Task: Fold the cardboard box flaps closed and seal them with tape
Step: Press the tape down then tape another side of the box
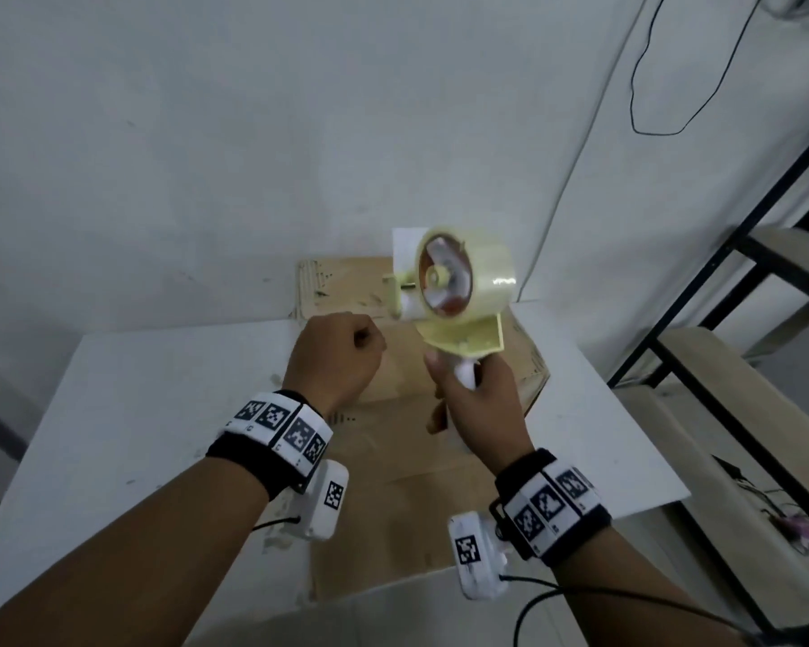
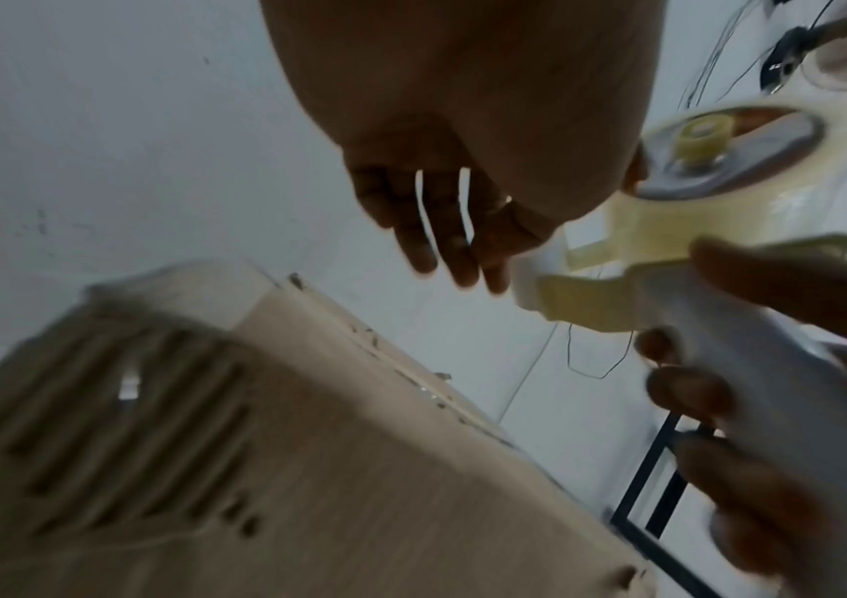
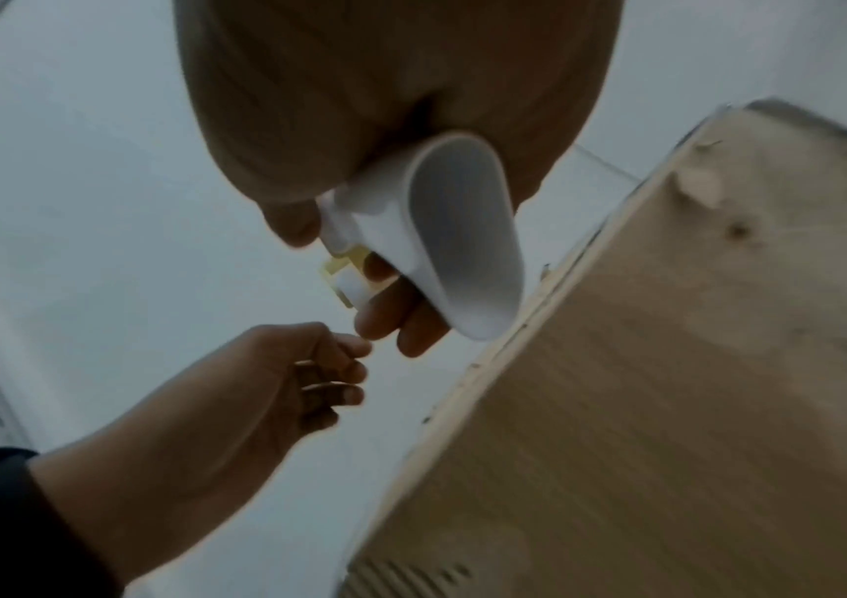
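A: Box [image 1: 407,455]: brown cardboard, lying on the white table [image 1: 127,413], stretching from the person's near edge out toward 12 o'clock, its top flaps folded flat. In the left wrist view its printed side [image 2: 165,465] fills the lower part of the picture, blurred.

B: And the right hand [image 1: 479,403]?

A: Fingers wrapped round the white handle [image 3: 442,242] of a tape dispenser [image 1: 458,296], which is held up in the air above the far half of the box. The cream-coloured frame points toward 12 o'clock and carries a roll of clear tape [image 1: 482,268] on its hub.

B: The left hand [image 1: 337,361]?

A: At 9 o'clock of the dispenser, just beside it, raised over the box. From the head view the fingers are curled in toward the palm; the left wrist view shows the fingertips [image 2: 457,263] reaching close to the front of the dispenser. Whether they pinch a tape end cannot be told, since the pictures are blurred there.

B: Surroundings?

A: A white wall [image 1: 253,133] at 12 o'clock with a thin black cable [image 1: 636,86] hanging at 1 o'clock; a black-framed shelf [image 1: 743,319] at 3 o'clock. Both wrists wear bands with black-and-white square markers [image 1: 276,427].
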